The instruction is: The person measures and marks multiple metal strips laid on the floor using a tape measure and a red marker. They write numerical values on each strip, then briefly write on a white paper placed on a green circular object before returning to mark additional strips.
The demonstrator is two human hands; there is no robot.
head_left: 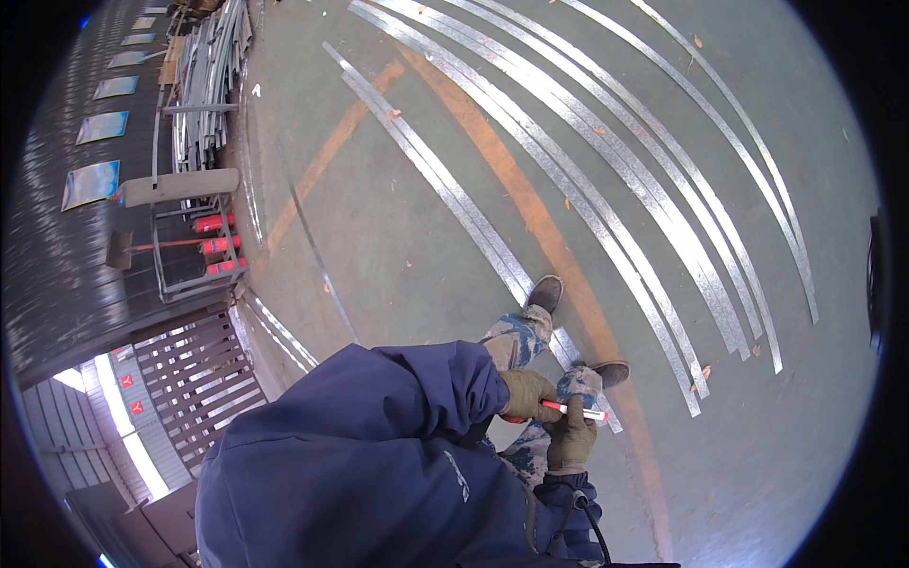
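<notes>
My left hand (528,395), in an olive-green glove, is closed in front of my body. A small red thing (514,419) shows at its underside, mostly hidden by the glove. My right hand (571,441), gloved alike, has its fingers closed round a red and white marker pen (589,413). The pen's red end reaches the left glove's fingers; whether those grip it too, I cannot tell. Below the hands are my camouflage trousers and dark shoes. A narrow pair of metal strips (454,197) runs under the shoes.
Several long shiny metal strips (606,142) lie on the green floor to the right. Orange lines (530,204) mark the floor. Red fire extinguishers (216,246) stand in a rack at left, near stacked metal lengths (204,95). A slatted panel (199,379) is at lower left.
</notes>
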